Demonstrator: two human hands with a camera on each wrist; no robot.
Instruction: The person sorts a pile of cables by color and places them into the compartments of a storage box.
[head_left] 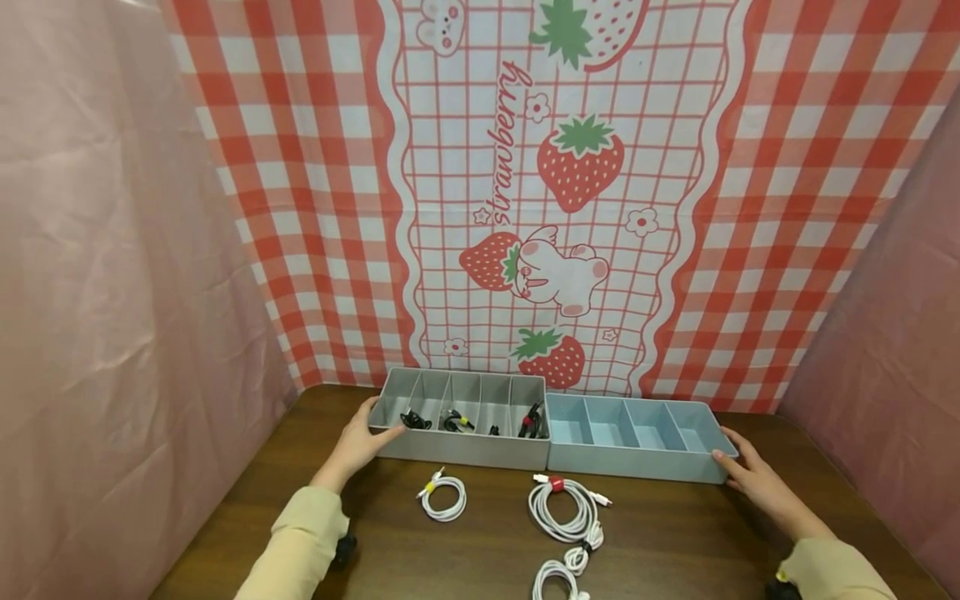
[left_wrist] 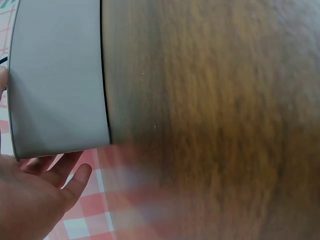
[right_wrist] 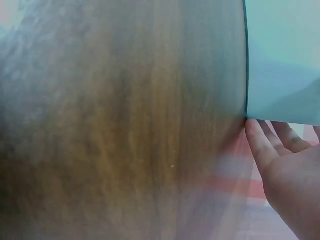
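Observation:
My left hand (head_left: pixel 358 443) grips the left end of a grey divided box (head_left: pixel 465 451), thumb over the front rim and fingers along the end wall. In the left wrist view, the fingers of that hand (left_wrist: pixel 35 200) show beneath the box end (left_wrist: pixel 57 85). Several black cables lie in the grey box, one tied with yellow (head_left: pixel 459 422) and one with red (head_left: pixel 531 421). My right hand (head_left: pixel 761 483) holds the right end of a light blue divided box (head_left: pixel 633 463), thumb on its front corner. The right wrist view shows fingers (right_wrist: pixel 260 142) against that end.
Both boxes stand end to end, touching, at the back of the brown table (head_left: pixel 420 558). In front lie a white cable with a yellow tie (head_left: pixel 462 498), a larger white coil with a red tie (head_left: pixel 533 508), a small white bundle (head_left: pixel 576 560) and another white coil (head_left: pixel 553 564). Curtains surround the table.

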